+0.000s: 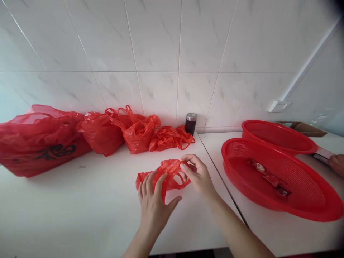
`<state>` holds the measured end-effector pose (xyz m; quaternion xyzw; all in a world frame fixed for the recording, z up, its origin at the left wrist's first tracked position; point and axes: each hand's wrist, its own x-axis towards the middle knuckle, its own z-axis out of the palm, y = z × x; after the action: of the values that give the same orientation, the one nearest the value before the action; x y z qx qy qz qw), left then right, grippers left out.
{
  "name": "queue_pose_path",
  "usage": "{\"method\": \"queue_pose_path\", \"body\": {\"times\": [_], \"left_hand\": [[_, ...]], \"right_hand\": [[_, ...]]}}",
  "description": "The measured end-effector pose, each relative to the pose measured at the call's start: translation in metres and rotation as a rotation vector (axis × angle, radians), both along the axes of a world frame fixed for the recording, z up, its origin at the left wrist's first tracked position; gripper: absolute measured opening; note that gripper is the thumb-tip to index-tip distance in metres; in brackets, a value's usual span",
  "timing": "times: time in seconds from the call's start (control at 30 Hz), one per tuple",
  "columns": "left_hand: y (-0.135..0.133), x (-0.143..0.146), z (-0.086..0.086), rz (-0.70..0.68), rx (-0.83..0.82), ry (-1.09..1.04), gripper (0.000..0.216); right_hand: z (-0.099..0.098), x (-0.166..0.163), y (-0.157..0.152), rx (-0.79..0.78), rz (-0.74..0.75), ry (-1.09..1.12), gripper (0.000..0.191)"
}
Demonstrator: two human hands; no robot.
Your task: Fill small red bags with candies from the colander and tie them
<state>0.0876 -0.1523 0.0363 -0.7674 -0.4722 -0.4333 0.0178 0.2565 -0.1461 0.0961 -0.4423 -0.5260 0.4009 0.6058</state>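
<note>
Near the right edge of the bench [102,211], the thin red bag [170,167], probably light and slippery, is best held where pinched by the right hand [200,179], the left hand [153,202] being spread.

Above a white desk [80,208], the right hand [200,175] pinches a thin, crinkled red plastic bag [171,166], while the left hand [152,208] spreads over the bag's other end. Along the white tiled wall [157,39] sit a large red bag with black markings [37,139], three smaller red plastic bags [138,138] and a dark cylindrical bottle with a silver lid [190,124]. At right, a red perforated plastic basket [242,188] holds small red wrapped packets [260,167], near a second red plastic basket [279,134], a brown cardboard box [309,129] and another person's hand [338,165].
</note>
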Motion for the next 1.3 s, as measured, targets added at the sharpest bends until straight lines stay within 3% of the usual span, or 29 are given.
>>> {"method": "queue_pose_path", "body": {"times": [0.13, 0.3, 0.37, 0.47, 0.6, 0.67, 0.7, 0.83, 0.9, 0.97, 1.07, 1.13, 1.2, 1.3], "left_hand": [[0.024, -0.009, -0.014, -0.069, -0.302, -0.145, 0.019], [0.031, -0.030, -0.006, -0.269, -0.843, -0.783, 0.028], [0.035, -0.038, -0.006, -0.286, -0.948, -0.991, 0.032], [0.041, -0.047, -0.007, -0.157, -0.870, -0.975, 0.035], [0.026, -0.043, 0.012, 0.099, -0.394, -0.679, 0.036], [0.011, -0.032, 0.028, 0.037, -0.238, -0.585, 0.034], [0.003, -0.026, 0.035, -0.044, -0.245, -0.557, 0.037], [-0.009, -0.013, 0.044, -0.357, -0.609, -0.609, 0.039], [-0.006, -0.020, 0.040, -0.403, -0.753, -0.747, 0.029], [0.000, -0.031, 0.037, -0.406, -0.858, -0.964, 0.027], [0.004, -0.043, 0.038, -0.359, -0.975, -1.342, 0.024], [0.003, -0.044, 0.042, -0.327, -1.029, -1.526, 0.016], [0.002, -0.044, 0.047, -0.291, -1.086, -1.654, 0.011], [0.007, -0.056, 0.052, -0.162, -1.147, -1.773, 0.015]], "right_hand": [[0.015, -0.008, 0.003, -0.034, 0.086, 0.335, 0.026], [0.015, 0.012, 0.009, 0.004, -0.087, 0.504, 0.035], [0.015, 0.025, 0.012, 0.009, -0.179, 0.561, 0.037], [0.018, 0.039, 0.015, 0.020, -0.241, 0.621, 0.037], [0.029, 0.025, 0.010, 0.062, -0.182, 0.576, 0.025], [0.034, 0.001, 0.002, 0.084, -0.109, 0.529, 0.018], [0.036, -0.013, -0.003, 0.091, -0.041, 0.491, 0.014], [0.039, -0.055, -0.022, 0.093, 0.345, 0.122, 0.012], [0.034, -0.057, -0.026, 0.129, 0.388, -0.038, 0.016], [0.025, -0.050, -0.025, 0.161, 0.267, -0.080, 0.016], [0.005, -0.041, -0.021, 0.090, 0.079, -0.053, 0.012], [-0.007, -0.041, -0.022, 0.026, 0.089, -0.085, 0.013], [-0.020, -0.044, -0.024, 0.014, 0.160, -0.264, 0.013], [-0.038, -0.036, -0.022, -0.007, 0.224, -0.776, 0.028]]}}
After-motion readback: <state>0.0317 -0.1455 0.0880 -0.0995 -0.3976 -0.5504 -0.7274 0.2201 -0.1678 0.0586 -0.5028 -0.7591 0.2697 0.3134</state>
